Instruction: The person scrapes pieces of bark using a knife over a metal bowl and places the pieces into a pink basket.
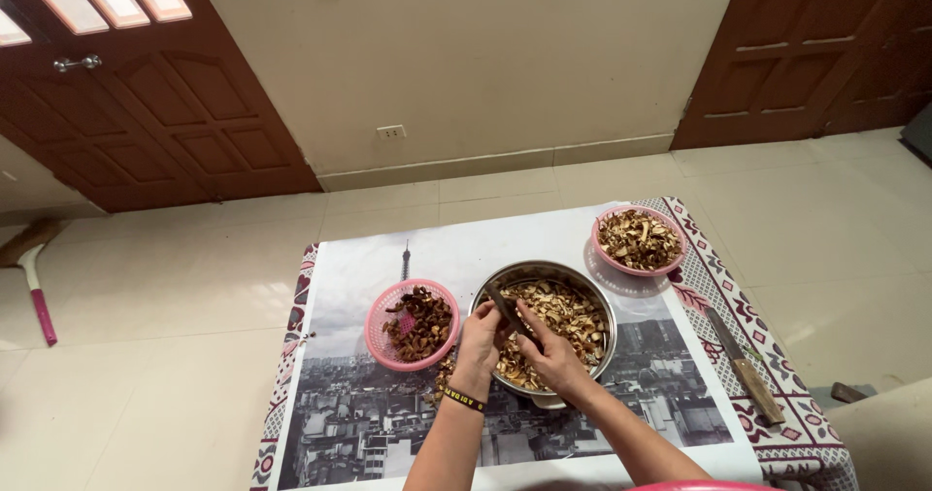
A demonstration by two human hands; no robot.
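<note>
Over the steel bowl [546, 328] of dried slices, the left hand [479, 340] pinched a piece while the right hand [549, 352] gripped a dark blade [507, 308], which might have slipped toward the left fingers.

This looks like a room in a home, not a shop or a workshop. The floor [175, 287] is laid with pale glossy tiles, and a plain cream wall [466, 54] rises behind it with a tiled skirting and a small socket [390, 132] low down. Two dark brown panelled wooden doors stand at either side: the left door [146, 112] has a metal handle and glass panes above, the right door [806, 54] is plain. A low table [621, 394] is covered with a printed city-view sheet over a patterned cloth. A broom [34, 282] lies on the floor by the left door.
</note>
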